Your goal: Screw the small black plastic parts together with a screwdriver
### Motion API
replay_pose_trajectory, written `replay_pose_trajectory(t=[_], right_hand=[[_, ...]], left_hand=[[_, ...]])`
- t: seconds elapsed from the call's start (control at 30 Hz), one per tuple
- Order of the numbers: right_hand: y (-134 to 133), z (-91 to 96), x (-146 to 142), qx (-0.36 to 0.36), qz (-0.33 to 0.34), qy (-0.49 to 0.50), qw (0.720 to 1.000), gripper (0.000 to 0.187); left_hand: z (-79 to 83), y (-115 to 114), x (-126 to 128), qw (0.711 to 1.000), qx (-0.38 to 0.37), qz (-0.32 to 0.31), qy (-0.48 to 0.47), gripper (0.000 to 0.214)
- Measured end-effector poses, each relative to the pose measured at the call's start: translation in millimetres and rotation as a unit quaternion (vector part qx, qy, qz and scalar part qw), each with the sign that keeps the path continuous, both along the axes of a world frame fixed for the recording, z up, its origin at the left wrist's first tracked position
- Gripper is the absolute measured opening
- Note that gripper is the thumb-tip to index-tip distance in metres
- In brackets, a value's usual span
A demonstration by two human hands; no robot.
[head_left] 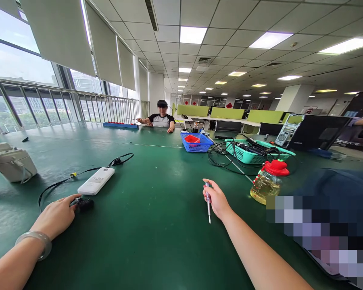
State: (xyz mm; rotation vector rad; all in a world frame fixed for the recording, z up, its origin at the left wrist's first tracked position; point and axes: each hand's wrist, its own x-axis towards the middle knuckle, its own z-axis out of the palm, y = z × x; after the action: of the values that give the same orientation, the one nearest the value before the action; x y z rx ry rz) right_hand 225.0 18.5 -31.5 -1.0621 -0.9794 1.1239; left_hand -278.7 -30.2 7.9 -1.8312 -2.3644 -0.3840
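At the lower left, my left hand [57, 215], a pale bangle on its wrist, closes its fingers on the near end of a small black object [86, 204] lying on the green table; its kind is not clear. Just beyond lies a white power bank [97, 181] with a black cable [87, 172] behind it. My right hand [217, 197], right of the middle, grips a slim screwdriver [208, 207] by its translucent handle. The flat metal tip points down toward me, seemingly above the tabletop. Part of the handle is hidden by the fingers.
A red-lidded bottle [268, 183] stands right of my right hand. Behind are a blue basket [196, 147] and a teal basket [248, 157] with tangled black cables. A beige case [15, 163] sits far left. Across the table [157, 241] sits a person [161, 120] near a blue tray [120, 125].
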Motion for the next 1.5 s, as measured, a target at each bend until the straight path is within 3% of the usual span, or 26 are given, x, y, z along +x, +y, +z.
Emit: replay_pose_trajectory(t=[0.07, 0.17, 0.37, 0.8, 1.5], right_hand=[[0, 0.8, 0, 0.0, -0.003, 0.001, 1.0, 0.042], [0, 1.3, 0, 0.001, -0.004, 0.0, 1.0, 0.042], [-1, 2.2, 0, -0.002, -0.001, 0.009, 1.0, 0.041], [-3, 4.1, -1, -0.001, -0.005, 0.018, 1.0, 0.041], [-4, 9.0, -3, -0.007, -0.008, 0.037, 0.999, 0.041]], left_hand=[[9.0, -5, 9, 1.0, 0.012, 0.009, -0.006, 0.051], [16.4, -11, 21, 0.996, 0.073, -0.051, -0.025, 0.053], [8.3, -8, 24, 0.986, 0.074, -0.15, -0.009, 0.055], [6.0, -4, 17, 0.987, 0.026, -0.159, -0.006, 0.059], [4.6, -3, 18, 0.99, 0.019, -0.137, -0.014, 0.058]])
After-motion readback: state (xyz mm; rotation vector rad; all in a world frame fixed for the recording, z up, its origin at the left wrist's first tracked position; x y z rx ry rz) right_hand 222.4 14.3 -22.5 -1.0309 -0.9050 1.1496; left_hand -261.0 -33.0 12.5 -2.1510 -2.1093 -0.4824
